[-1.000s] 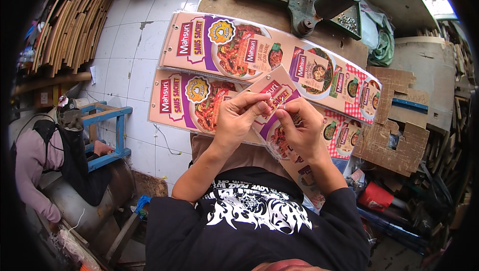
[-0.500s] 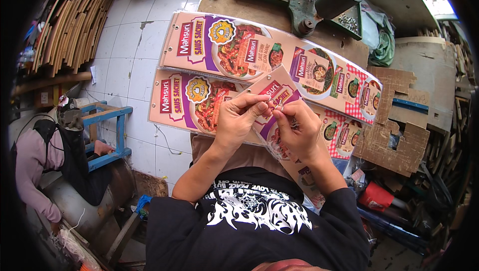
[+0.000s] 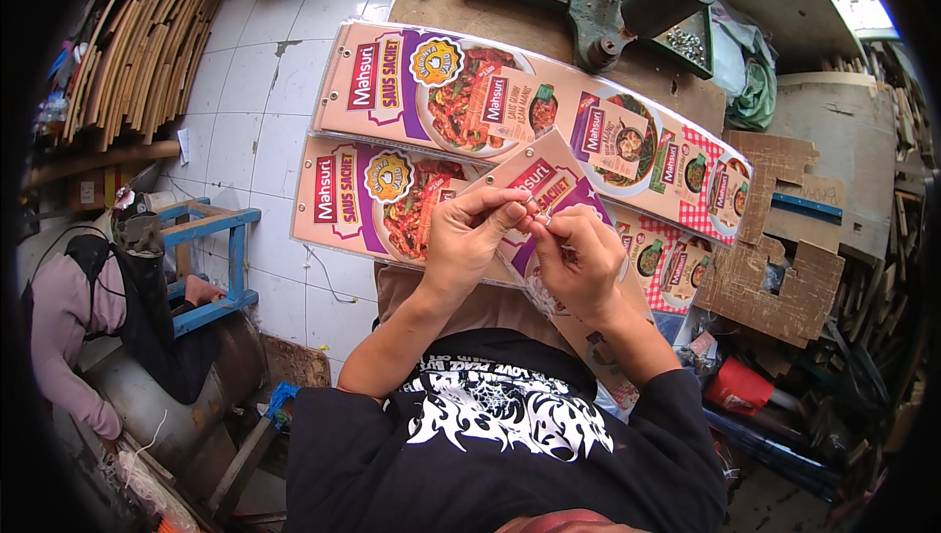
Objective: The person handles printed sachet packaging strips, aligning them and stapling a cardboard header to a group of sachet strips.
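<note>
My left hand (image 3: 465, 236) and my right hand (image 3: 582, 256) meet above the printed banner strips, fingertips nearly touching. Thumb and forefinger of each are pinched on small shiny metal rings (image 3: 538, 213), mostly covered by the fingers. Under the hands, a printed strip (image 3: 545, 162) with a hole near its top end slants toward my lap. Behind it lies a long peach and purple food-advert strip (image 3: 392, 88) with metal eyelets at its left end. A similar strip (image 3: 338, 229) lies partly underneath, nearer me.
A green press (image 3: 659, 5) stands on the wooden bench, with a tray of small metal parts (image 3: 686, 43) beside it. Scored board (image 3: 784, 288) lies to the right. On the left are a blue stool frame (image 3: 211, 229), stacked wooden slats (image 3: 147, 43) and another person's sleeve (image 3: 64, 337).
My right hand has turned slightly and shifted a little left, its fingertips closer to the left ones. The left hand and the strips stay nearly still.
</note>
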The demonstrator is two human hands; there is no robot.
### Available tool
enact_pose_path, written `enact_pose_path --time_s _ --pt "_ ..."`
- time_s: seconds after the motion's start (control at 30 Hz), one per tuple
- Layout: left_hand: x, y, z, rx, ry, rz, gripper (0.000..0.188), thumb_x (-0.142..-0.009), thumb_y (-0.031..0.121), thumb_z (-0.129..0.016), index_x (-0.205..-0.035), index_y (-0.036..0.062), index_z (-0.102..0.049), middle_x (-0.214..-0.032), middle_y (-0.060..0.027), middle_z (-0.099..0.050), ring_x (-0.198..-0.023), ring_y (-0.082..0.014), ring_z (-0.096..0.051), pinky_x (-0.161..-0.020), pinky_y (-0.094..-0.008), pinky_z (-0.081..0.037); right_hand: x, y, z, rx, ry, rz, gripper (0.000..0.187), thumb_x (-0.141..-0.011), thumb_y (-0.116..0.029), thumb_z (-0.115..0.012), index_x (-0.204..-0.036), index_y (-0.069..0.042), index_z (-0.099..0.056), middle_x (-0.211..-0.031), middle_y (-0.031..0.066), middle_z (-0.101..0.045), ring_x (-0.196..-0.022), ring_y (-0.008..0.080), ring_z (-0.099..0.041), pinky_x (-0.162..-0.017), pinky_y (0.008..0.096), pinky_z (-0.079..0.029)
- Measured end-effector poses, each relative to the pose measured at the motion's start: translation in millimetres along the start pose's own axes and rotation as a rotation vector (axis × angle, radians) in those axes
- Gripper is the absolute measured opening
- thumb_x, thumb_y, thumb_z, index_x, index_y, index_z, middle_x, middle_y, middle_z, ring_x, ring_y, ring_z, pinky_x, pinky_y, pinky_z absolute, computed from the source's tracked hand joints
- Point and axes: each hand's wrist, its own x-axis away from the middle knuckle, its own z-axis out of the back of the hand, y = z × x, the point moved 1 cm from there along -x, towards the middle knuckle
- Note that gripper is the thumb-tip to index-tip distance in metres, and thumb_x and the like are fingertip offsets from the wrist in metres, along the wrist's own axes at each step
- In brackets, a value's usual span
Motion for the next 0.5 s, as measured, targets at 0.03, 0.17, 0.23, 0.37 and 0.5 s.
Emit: enact_pose_path --time_s 0.03,0.17,0.23,0.37,0.5 --pt "0.1 -0.3 0.1 0.009 0.006 -0.005 0.018 -0.093 0.007 -0.068 -0.107 -0.0024 -0.071 -0.095 -0.0104 -0.072 -0.082 -0.0133 -0.068 -0.076 -0.0242 -0.057 -0.4 -0.1 -0.3 0.002 0.002 0.013 0.017 -0.078 0.001 -0.077 -0.081 -0.001 -0.061 -0.07 0.0105 -0.061 -0.054 0.0203 -0.058 -0.046 0.0309 -0.042" --pt "0.4 -2.0 1.4 0.037 0.017 -0.011 0.017 -0.092 0.007 -0.068 -0.107 -0.0024 -0.071 -0.096 -0.0104 -0.072 -0.082 -0.013 -0.068 -0.076 -0.024 -0.057 -0.7 -1.7 0.0 0.005 -0.02 0.022 0.017 -0.078 0.002 -0.077 -0.081 -0.001 -0.061 -0.07 0.0102 -0.061 -0.053 0.0189 -0.057 -0.045 0.0297 -0.042" --pt "0.1 -2.4 1.4 0.027 0.013 -0.022 0.018 -0.092 0.007 -0.068 -0.107 -0.0023 -0.071 -0.096 -0.0102 -0.072 -0.082 -0.0129 -0.068 -0.076 -0.0238 -0.056 1.3 -0.1 -1.4 -0.012 0.005 0.005 0.017 -0.078 0.002 -0.077 -0.081 -0.001 -0.06 -0.07 0.01 -0.061 -0.053 0.018 -0.056 -0.045 0.029 -0.042" --pt "-0.1 0.8 -0.4 0.026 0.004 -0.012 0.018 -0.092 0.007 -0.068 -0.108 -0.0026 -0.071 -0.096 -0.0099 -0.072 -0.083 -0.0128 -0.068 -0.076 -0.0238 -0.056 4.0 3.1 -2.4 -0.034 0.054 0.001 0.018 -0.08 0.001 -0.078 -0.081 0.0 -0.06 -0.07 0.0096 -0.061 -0.053 0.0157 -0.055 -0.044 0.0272 -0.042" --pt "0.2 1.7 -0.5 -0.003 0.002 -0.003 0.019 -0.092 0.007 -0.069 -0.108 -0.003 -0.071 -0.096 -0.0097 -0.072 -0.084 -0.0125 -0.068 -0.077 -0.0236 -0.056 4.9 4.4 -2.9 -0.048 0.078 0.024 0.018 -0.08 0.001 -0.078 -0.081 0.0 -0.06 -0.07 0.0097 -0.061 -0.053 0.0156 -0.055 -0.044 0.0271 -0.042"
